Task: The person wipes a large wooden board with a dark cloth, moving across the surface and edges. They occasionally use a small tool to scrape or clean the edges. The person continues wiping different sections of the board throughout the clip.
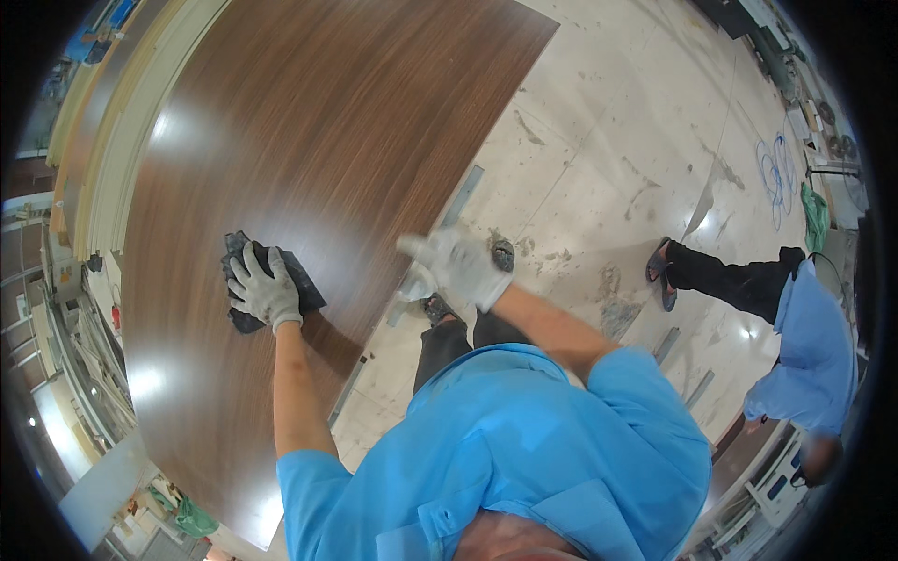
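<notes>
My left hand, in a pale work glove, lies with spread fingers on top of a dark, crumpled cloth. The cloth rests on the glossy face of a large brown wood-grain panel. Out by the panel's right edge is my right hand, also gloved. Motion smears its fingers, which point toward the panel, so I cannot make out whether anything is in them.
Several pale-edged boards stand along the panel's left side. Metal bars show beside its right edge, over a stained light floor. To the right is another person in blue. A blue coiled hose lies farther off.
</notes>
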{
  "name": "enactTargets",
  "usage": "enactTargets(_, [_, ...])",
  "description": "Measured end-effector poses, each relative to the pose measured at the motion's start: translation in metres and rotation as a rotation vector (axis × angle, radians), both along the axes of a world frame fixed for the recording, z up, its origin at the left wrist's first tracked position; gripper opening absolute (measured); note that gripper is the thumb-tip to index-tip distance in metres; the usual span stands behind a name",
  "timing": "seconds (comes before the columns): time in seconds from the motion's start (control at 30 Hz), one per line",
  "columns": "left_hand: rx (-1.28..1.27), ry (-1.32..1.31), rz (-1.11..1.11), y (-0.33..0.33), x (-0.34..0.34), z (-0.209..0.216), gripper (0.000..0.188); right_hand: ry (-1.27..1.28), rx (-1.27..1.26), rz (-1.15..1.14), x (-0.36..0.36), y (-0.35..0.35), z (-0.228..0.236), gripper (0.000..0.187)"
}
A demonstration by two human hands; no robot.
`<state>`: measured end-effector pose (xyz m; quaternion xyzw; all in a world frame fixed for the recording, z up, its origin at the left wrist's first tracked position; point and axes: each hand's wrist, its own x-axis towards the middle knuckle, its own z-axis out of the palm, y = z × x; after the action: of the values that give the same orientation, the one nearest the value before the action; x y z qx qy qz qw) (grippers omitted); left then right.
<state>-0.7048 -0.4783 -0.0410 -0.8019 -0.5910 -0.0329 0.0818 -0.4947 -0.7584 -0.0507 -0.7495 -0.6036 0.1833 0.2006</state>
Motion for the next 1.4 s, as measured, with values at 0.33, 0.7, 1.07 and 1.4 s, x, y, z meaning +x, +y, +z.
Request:
enactTargets(0.33, [-0.005, -0.005, -0.008, 0.002, -0.002, -0.002, 0.062, -0.051, 0.052, 0.052, -0.06, 0.012, 0.004, 0.042])
enactTargets(0.7, [-0.054, -0.032, -0.016, -0.002, 0.004, 0.005, 0.06, -0.054, 0.101, 0.005, -0.106, 0.013, -0.001, 0.041])
enactTargets(1.07, [-0.082, -0.043, -0.035, -0.002, 0.005, 0.013, 0.061, -0.023, 0.306, -0.675, -0.027, 0.008, -0.004, 0.048])
enactTargets(1.4, [-0.107, -0.051, -0.029, -0.002, 0.007, 0.018, 0.06, 0.179, 0.247, -0.195, -0.12, -0.011, -0.026, 0.033])
